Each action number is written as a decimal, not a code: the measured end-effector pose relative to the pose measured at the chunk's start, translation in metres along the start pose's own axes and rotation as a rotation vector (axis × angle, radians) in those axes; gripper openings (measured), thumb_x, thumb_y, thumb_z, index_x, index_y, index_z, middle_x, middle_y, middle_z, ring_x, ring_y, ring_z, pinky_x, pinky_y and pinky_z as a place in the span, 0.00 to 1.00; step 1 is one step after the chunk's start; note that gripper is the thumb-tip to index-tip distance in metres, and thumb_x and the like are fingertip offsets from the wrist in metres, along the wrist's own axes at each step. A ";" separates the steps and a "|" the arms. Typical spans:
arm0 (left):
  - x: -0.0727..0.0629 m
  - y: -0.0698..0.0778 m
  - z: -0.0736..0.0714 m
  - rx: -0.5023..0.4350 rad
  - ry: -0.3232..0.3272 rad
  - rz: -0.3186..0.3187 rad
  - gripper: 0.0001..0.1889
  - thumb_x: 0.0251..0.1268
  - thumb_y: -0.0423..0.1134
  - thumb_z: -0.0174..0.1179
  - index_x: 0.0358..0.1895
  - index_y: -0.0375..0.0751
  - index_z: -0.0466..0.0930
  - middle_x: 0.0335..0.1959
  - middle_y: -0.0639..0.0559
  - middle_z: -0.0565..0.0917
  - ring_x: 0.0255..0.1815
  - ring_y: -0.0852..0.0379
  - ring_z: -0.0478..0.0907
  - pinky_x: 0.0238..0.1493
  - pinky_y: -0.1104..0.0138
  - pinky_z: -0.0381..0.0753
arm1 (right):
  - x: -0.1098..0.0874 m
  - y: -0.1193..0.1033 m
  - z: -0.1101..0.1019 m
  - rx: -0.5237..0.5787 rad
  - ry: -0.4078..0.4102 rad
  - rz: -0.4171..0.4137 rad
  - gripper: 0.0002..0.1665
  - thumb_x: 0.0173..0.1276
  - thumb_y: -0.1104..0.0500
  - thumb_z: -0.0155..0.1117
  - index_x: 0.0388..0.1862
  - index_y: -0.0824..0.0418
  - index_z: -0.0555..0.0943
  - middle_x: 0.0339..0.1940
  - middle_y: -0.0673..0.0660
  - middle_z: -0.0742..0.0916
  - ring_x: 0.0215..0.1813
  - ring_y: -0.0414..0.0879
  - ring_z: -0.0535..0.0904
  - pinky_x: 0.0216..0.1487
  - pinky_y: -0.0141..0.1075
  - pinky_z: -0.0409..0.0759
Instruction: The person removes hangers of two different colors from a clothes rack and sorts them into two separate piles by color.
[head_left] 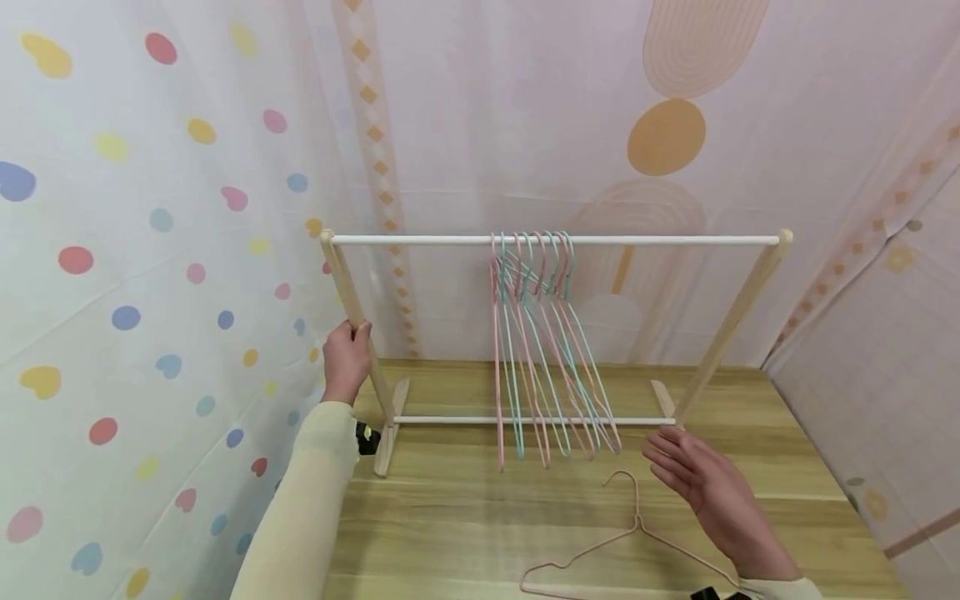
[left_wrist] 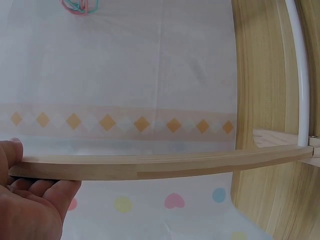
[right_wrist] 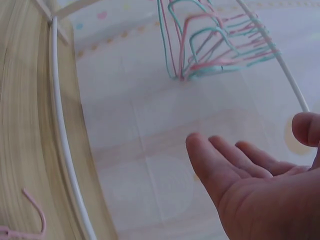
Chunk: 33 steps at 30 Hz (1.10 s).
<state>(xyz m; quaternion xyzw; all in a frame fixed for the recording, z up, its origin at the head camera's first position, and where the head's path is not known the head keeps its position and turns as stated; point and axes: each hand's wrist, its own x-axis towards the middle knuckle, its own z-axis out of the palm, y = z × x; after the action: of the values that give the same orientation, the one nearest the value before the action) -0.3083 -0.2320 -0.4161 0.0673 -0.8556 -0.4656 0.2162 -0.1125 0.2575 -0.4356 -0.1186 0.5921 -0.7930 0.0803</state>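
Note:
My left hand (head_left: 347, 360) grips the left wooden post (left_wrist: 140, 167) of a small clothes rack, fingers on one side and thumb on the other. Pink and teal hangers (head_left: 543, 350) hang in a bunch near the middle of its white top rail (head_left: 675, 240). To the right, my right hand (head_left: 708, 496) is held in the air with fingers extended and nothing in it. Below and left of that hand, a single pink hanger (head_left: 636, 523) lies flat on the wooden table, its hook pointing away; the right wrist view catches only its hook (right_wrist: 37, 215).
The rack's right post (head_left: 731, 325) and white lower rail (head_left: 450, 420) stand at the back of the wood-grain table (head_left: 427, 533). A dotted curtain (head_left: 150, 275) closes the left side, with patterned cloth (head_left: 480, 108) behind and more cloth (head_left: 877, 375) on the right.

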 end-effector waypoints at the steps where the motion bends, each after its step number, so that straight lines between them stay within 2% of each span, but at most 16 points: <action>1: 0.000 0.000 0.000 -0.001 0.002 0.000 0.17 0.78 0.43 0.49 0.36 0.31 0.75 0.23 0.44 0.70 0.25 0.48 0.68 0.26 0.61 0.70 | 0.003 0.000 0.003 -0.011 0.012 0.005 0.37 0.83 0.52 0.36 0.73 0.79 0.43 0.60 0.49 0.79 0.62 0.44 0.75 0.60 0.38 0.70; 3: 0.000 0.000 0.000 0.001 0.010 0.006 0.17 0.77 0.42 0.49 0.35 0.30 0.75 0.22 0.43 0.69 0.24 0.48 0.68 0.26 0.60 0.69 | 0.009 0.001 0.009 -0.038 0.042 0.023 0.38 0.83 0.50 0.38 0.73 0.79 0.43 0.61 0.51 0.77 0.62 0.42 0.75 0.61 0.38 0.70; 7: 0.000 -0.001 -0.001 0.009 0.014 0.008 0.17 0.77 0.42 0.49 0.34 0.31 0.74 0.22 0.44 0.69 0.24 0.48 0.68 0.26 0.60 0.69 | 0.020 0.004 0.021 -0.056 0.112 0.069 0.39 0.81 0.48 0.41 0.74 0.77 0.47 0.69 0.66 0.69 0.61 0.40 0.75 0.62 0.39 0.69; 10: 0.000 0.000 -0.001 0.009 0.013 0.010 0.17 0.77 0.43 0.49 0.34 0.31 0.74 0.22 0.44 0.69 0.24 0.47 0.68 0.26 0.60 0.69 | 0.027 0.006 0.028 -0.039 0.126 0.093 0.40 0.81 0.47 0.41 0.74 0.77 0.48 0.72 0.75 0.60 0.63 0.42 0.74 0.63 0.40 0.67; 15: -0.001 0.002 -0.001 0.004 0.010 0.007 0.18 0.78 0.45 0.48 0.34 0.31 0.74 0.22 0.44 0.68 0.24 0.47 0.67 0.27 0.59 0.69 | 0.038 0.008 0.034 -0.016 0.108 0.118 0.41 0.81 0.45 0.41 0.75 0.74 0.47 0.74 0.72 0.58 0.72 0.52 0.62 0.65 0.41 0.64; 18: -0.001 0.004 0.000 0.001 0.012 0.005 0.18 0.77 0.44 0.49 0.33 0.31 0.73 0.21 0.44 0.68 0.24 0.48 0.66 0.27 0.59 0.68 | 0.043 0.008 0.037 -0.007 0.105 0.136 0.42 0.81 0.44 0.40 0.76 0.73 0.46 0.75 0.70 0.56 0.74 0.57 0.55 0.65 0.39 0.65; 20: -0.001 0.004 0.000 -0.001 0.012 0.004 0.18 0.77 0.44 0.49 0.33 0.32 0.73 0.21 0.44 0.67 0.24 0.48 0.66 0.27 0.59 0.68 | 0.047 0.009 0.039 -0.005 0.105 0.139 0.42 0.81 0.43 0.40 0.76 0.72 0.46 0.75 0.70 0.55 0.74 0.59 0.53 0.65 0.39 0.65; 24: -0.002 0.004 0.000 0.006 0.018 0.007 0.17 0.77 0.43 0.49 0.33 0.32 0.74 0.21 0.45 0.67 0.24 0.48 0.66 0.27 0.60 0.67 | 0.053 0.009 0.045 -0.012 0.121 0.132 0.41 0.80 0.43 0.41 0.76 0.72 0.48 0.74 0.69 0.57 0.72 0.56 0.58 0.64 0.39 0.67; 28: -0.002 0.004 -0.001 0.006 0.018 0.008 0.17 0.77 0.43 0.49 0.34 0.30 0.74 0.21 0.44 0.68 0.24 0.48 0.66 0.27 0.60 0.68 | 0.058 0.007 0.052 -0.026 0.156 0.132 0.40 0.80 0.45 0.44 0.76 0.70 0.51 0.72 0.68 0.61 0.68 0.50 0.66 0.60 0.35 0.70; 33: -0.002 0.004 -0.001 0.000 0.012 0.004 0.18 0.78 0.44 0.48 0.35 0.30 0.74 0.21 0.45 0.67 0.23 0.48 0.66 0.26 0.60 0.68 | 0.063 0.006 0.059 -0.058 0.182 0.136 0.39 0.79 0.47 0.48 0.76 0.69 0.52 0.72 0.66 0.63 0.69 0.52 0.64 0.57 0.32 0.71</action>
<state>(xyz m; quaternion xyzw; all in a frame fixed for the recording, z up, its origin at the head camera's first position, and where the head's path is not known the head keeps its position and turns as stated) -0.3058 -0.2301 -0.4132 0.0682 -0.8544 -0.4648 0.2222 -0.1560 0.1851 -0.4196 -0.0080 0.6264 -0.7757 0.0762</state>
